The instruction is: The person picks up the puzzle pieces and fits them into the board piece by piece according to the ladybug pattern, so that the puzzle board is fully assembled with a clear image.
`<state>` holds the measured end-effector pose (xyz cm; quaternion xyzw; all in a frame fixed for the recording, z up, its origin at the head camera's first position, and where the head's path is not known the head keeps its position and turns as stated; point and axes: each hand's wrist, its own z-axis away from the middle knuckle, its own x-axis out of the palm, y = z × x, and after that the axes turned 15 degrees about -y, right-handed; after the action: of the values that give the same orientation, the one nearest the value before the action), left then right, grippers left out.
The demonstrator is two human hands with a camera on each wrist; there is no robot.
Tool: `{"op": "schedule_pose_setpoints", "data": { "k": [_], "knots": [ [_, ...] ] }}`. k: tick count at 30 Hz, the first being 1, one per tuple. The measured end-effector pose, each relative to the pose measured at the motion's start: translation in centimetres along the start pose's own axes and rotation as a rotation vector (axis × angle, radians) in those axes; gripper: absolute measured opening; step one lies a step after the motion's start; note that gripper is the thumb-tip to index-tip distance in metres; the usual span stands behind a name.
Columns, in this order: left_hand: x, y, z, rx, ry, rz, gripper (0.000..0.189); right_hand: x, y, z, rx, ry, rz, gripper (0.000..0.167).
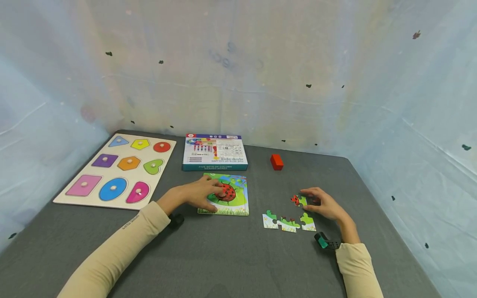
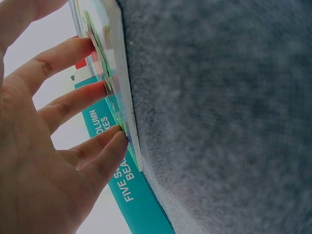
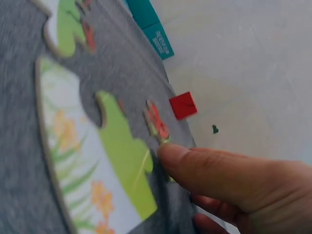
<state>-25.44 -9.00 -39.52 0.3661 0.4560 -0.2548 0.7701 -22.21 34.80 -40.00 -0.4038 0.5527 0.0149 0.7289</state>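
Note:
My left hand (image 1: 199,193) is over the ladybug jigsaw puzzle (image 1: 240,198), its spread fingertips touching the surface. In the left wrist view the puzzle is edge-on beneath the fingers (image 2: 73,100). My right hand (image 1: 328,205) pinches a red and green jigsaw piece (image 1: 299,200) by its right side, low over the cloth. Thumb contact shows in the right wrist view, while the other fingertips are hidden. Just in front lie three loose pieces: a left one (image 1: 269,221), a middle one (image 1: 288,225) and a right one (image 1: 308,224) with grass and flowers.
A white board with coloured knobbed shapes (image 1: 89,167) lies on the left. Behind the puzzle sits a flat teal and white box (image 1: 215,155). A red block (image 1: 277,162) stands to the right of the box. Grey cloth (image 1: 223,256) covers the table.

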Motion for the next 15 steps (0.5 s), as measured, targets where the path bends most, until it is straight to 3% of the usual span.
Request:
{"op": "schedule_pose_setpoints", "data": {
  "k": [5,10,15],
  "knots": [
    [-0.1,0.1,0.1,-0.001,0.001,-0.001,0.044,-0.3,-1.2,0.2,0.008,-0.034,-0.004,0.044],
    [-0.2,0.2,0.1,0.001,0.003,-0.003,0.044,-0.3,-1.3,0.2,-0.036,-0.027,0.027,0.039],
    [0.0,0.1,0.1,0.001,0.002,-0.002,0.044,0.0,-1.4,0.1,-0.028,-0.015,0.035,0.036]
  ]
}}
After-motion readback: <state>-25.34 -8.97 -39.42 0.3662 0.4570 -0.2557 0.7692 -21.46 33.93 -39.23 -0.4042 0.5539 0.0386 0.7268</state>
